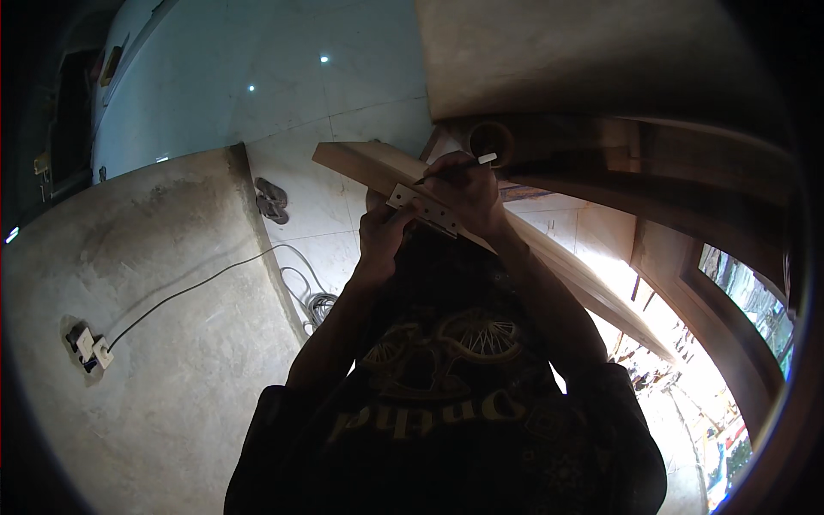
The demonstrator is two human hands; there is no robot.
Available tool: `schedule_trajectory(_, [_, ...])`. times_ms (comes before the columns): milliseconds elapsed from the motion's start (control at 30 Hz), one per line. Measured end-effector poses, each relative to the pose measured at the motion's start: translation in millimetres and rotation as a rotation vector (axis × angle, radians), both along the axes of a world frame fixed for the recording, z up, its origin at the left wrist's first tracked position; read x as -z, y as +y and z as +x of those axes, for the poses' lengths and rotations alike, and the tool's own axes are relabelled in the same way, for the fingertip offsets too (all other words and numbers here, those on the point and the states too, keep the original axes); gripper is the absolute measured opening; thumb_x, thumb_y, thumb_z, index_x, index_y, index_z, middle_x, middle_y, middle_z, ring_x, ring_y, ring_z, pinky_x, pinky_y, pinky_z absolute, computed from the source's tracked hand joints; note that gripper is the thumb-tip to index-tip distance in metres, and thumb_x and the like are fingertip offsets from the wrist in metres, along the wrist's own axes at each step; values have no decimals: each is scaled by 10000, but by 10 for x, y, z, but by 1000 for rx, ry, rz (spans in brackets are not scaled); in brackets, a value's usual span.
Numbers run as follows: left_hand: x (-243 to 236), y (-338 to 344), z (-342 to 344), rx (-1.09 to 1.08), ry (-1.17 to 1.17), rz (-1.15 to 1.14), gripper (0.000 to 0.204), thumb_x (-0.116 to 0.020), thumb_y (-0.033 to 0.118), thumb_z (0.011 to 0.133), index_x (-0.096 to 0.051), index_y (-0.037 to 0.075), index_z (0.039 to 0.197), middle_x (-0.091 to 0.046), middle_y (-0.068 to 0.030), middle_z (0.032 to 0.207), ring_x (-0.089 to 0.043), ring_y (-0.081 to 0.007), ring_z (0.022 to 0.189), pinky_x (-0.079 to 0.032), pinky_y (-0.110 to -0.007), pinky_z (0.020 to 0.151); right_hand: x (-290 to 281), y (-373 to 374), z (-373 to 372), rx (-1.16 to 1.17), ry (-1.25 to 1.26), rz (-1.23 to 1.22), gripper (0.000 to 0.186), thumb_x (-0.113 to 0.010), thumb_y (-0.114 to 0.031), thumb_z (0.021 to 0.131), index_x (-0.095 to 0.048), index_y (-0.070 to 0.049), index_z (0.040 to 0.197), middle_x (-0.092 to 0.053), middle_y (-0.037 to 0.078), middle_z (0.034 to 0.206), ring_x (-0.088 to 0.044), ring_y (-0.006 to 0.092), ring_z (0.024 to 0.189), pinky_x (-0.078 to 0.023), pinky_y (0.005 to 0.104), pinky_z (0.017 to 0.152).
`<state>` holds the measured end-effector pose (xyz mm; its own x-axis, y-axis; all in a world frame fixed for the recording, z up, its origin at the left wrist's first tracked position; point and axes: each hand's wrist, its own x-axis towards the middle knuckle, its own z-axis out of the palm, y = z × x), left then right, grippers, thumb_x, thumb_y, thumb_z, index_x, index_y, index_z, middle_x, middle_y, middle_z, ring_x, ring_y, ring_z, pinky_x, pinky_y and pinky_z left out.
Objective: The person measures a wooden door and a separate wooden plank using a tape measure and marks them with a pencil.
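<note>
A long pale wooden board (352,159) runs diagonally across in front of my body. A metal hinge plate with holes (438,214) lies against its edge. My left hand (382,236) grips the plate at its near side, thumb pressed on it. Above it, my right hand (468,193) holds a dark pen or pencil with a white end (487,159), its point near the upper edge of the plate. The pen's exact contact point is too small to tell.
Sandals (271,200) lie on the tiled floor. A socket with plugs (90,346) sits on the concrete wall (154,283) at left, its cable running to a coil (322,306). A dark wooden frame (730,318) borders a bright opening at right.
</note>
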<state>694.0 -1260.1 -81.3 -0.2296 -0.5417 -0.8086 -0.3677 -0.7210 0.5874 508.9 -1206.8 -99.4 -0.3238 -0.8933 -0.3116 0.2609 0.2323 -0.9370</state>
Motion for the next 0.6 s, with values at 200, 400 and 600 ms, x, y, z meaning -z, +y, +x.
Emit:
schedule_trajectory(200, [-19,0,-13,-39,-4,4,295,-845,299,906,-730,29,872,-636,-2,711,-557,-72,599,-427,-254,558,154,-86,168,21,32,17,227,-794,-85,874,-694,11,1054,-768,108,1014,-759,185,938,-606,330,851])
schedule_trajectory(400, [-10,-2,-37,-10,-20,16,305,-826,334,928,-710,57,876,-637,3,736,-565,-73,608,-424,-259,577,124,-124,155,-23,144,34,192,-780,-26,889,-686,26,1048,-764,119,1018,-750,167,969,-617,314,839])
schedule_trajectory(600, [2,-1,-36,-30,-17,19,313,-831,329,924,-709,47,868,-646,-3,736,-575,-74,603,-430,-255,570,97,-129,174,-19,168,41,201,-788,-42,882,-691,18,1047,-770,113,1010,-753,165,963,-616,320,838])
